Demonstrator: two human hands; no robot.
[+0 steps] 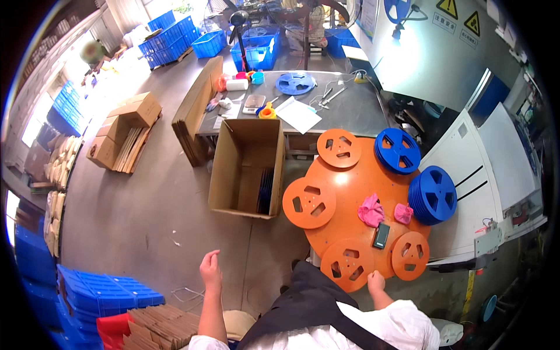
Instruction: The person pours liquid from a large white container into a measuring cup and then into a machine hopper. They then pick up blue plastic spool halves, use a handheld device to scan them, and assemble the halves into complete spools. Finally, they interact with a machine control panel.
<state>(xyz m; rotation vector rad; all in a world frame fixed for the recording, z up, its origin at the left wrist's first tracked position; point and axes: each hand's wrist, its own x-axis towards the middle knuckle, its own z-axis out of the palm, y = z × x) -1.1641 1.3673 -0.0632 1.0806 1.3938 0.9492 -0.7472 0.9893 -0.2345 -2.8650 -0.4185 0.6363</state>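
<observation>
My left hand (211,269) is raised over the floor in front of the cardboard box, fingers drawn together and nothing seen in them. Curled closed, my right hand (376,282) is beside the near orange slotted disc (337,269) on the round orange table (350,201); no held thing shows. Two stacks of blue plastic reels, one far (398,150) and one at the right (431,195), stand on the table. Several dark blue reels (266,189) stand on edge inside the open cardboard box (224,169). Pink cloths (370,211) and a small black device (381,236) lie on the orange table.
Behind the box is a grey worktable (356,108) with a blue reel (295,83), papers (299,115), a scale and tape rolls. A white machine (466,175) borders the right. Blue crates (111,294) and flattened cardboard (163,326) sit near left; cartons (122,131) stand farther off.
</observation>
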